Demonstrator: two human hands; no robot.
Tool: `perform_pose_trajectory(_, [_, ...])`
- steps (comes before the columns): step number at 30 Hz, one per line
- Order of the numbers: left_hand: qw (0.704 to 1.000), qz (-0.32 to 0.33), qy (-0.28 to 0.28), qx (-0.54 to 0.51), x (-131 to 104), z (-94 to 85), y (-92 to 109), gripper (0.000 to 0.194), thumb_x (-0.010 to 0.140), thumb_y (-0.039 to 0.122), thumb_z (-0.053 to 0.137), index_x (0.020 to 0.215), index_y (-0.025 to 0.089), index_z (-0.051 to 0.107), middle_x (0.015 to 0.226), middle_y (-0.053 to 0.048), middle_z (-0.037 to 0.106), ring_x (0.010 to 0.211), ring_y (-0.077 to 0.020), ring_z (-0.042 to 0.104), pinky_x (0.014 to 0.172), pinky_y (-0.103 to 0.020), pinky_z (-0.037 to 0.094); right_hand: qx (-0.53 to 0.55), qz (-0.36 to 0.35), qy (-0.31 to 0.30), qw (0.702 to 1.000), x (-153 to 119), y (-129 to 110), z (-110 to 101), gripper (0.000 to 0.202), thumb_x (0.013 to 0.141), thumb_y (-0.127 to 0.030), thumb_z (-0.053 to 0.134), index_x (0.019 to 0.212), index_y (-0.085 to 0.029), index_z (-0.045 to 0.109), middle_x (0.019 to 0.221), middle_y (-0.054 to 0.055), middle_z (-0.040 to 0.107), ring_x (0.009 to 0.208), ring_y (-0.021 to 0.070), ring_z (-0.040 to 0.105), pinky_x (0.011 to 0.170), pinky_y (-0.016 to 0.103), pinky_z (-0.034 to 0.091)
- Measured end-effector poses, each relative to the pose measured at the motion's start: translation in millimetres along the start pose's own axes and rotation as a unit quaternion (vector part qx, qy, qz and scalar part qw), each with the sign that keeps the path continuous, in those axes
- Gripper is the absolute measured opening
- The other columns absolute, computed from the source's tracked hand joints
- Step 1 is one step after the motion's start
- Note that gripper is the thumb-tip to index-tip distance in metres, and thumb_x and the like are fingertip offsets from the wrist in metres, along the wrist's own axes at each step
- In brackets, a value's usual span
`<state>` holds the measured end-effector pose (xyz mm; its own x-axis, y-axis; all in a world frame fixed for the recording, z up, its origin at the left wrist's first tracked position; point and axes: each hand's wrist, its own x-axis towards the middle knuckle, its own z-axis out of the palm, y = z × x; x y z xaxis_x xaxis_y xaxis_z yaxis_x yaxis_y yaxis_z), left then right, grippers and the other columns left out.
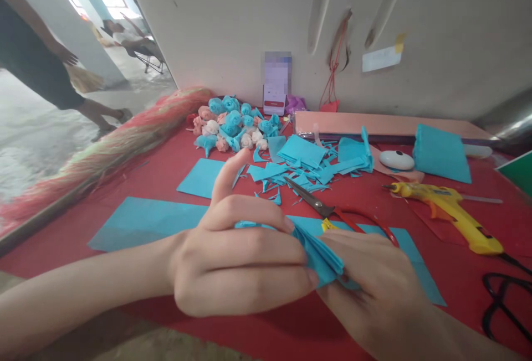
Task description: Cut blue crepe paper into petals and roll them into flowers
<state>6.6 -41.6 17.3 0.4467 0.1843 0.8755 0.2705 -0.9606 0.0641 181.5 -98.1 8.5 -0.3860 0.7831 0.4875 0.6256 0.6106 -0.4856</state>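
My left hand (pixel 245 256) is closed round a folded wad of blue crepe paper (pixel 318 253), its index finger raised away. On the other side, my right hand (pixel 374 278) has its fingers bent at the right end of the same wad, some of them hidden. Just beyond the right hand lie scissors with red handles (pixel 347 217), blades apart among blue paper scraps (pixel 270 173). A small yellow thing (pixel 329 225) shows beside the handles, partly covered by the hand. Long blue paper strips (pixel 145 222) lie flat beneath both hands.
Blue, pink and white paper flowers (pixel 233 123) are heaped at the back left. A phone (pixel 275 87) leans on the wall. On the right lie a yellow glue gun (pixel 453 211), a white oval object (pixel 396 160) and folded blue paper (pixel 443 153). A person's leg (pixel 45 78) shows far left.
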Motion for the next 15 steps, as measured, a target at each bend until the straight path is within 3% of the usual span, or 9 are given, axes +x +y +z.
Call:
perform_pose_trajectory(1, [0.999, 0.036, 0.005, -0.005, 0, -0.5, 1, 0.027, 0.092, 0.024, 0.04, 0.075, 0.03, 0.06, 0.069, 0.017, 0.067, 0.075, -0.0072, 0.057, 0.113, -0.04, 0.03, 0.0, -0.003, 0.002, 1.0, 0, 0, 0, 0.02, 0.08, -0.009, 0.038, 0.067, -0.017, 0.051, 0.057, -0.002, 0.055, 0.054, 0.0124, 0.054, 0.048, 0.026, 0.037])
perform_pose_trajectory(4, [0.996, 0.056, -0.07, 0.027, 2, -4.5, 1, 0.026, 0.091, 0.023, 0.041, 0.076, 0.029, 0.061, 0.071, 0.013, 0.068, 0.074, -0.009, 0.059, 0.111, -0.039, 0.035, 0.008, -0.009, -0.002, 1.0, 0, 0, 0, 0.021, 0.081, -0.008, 0.039, 0.068, -0.016, 0.053, 0.058, -0.001, 0.056, 0.055, 0.0127, 0.055, 0.05, 0.025, 0.039])
perform_pose_trajectory(8, [0.996, 0.061, -0.064, 0.023, 4, -9.2, -2, 0.029, 0.091, 0.021, 0.039, 0.074, 0.029, 0.061, 0.071, 0.012, 0.069, 0.076, -0.0098, 0.061, 0.107, -0.035, 0.04, 0.017, -0.001, -0.018, 1.0, -1, 0, -1, 0.021, 0.081, -0.009, 0.038, 0.069, -0.016, 0.054, 0.059, 0.0, 0.056, 0.056, 0.0136, 0.056, 0.05, 0.026, 0.039])
perform_pose_trajectory(11, [0.992, 0.075, -0.095, 0.018, 9, -11.7, -4, 0.03, 0.091, 0.022, 0.04, 0.071, 0.029, 0.061, 0.073, 0.013, 0.07, 0.077, -0.0099, 0.061, 0.106, -0.034, 0.042, 0.017, 0.002, -0.019, 1.0, -1, 1, -2, 0.021, 0.082, -0.01, 0.038, 0.07, -0.016, 0.053, 0.059, 0.0, 0.057, 0.056, 0.014, 0.056, 0.051, 0.026, 0.038])
perform_pose_trajectory(15, [0.989, 0.097, -0.11, 0.027, 15, -13.6, -5, 0.03, 0.088, 0.019, 0.043, 0.067, 0.029, 0.061, 0.078, 0.013, 0.071, 0.074, -0.0109, 0.063, 0.104, -0.039, 0.044, 0.023, -0.008, -0.012, 1.0, -1, 1, -1, 0.02, 0.082, -0.009, 0.039, 0.07, -0.016, 0.054, 0.058, 0.0, 0.057, 0.055, 0.0144, 0.054, 0.05, 0.026, 0.035])
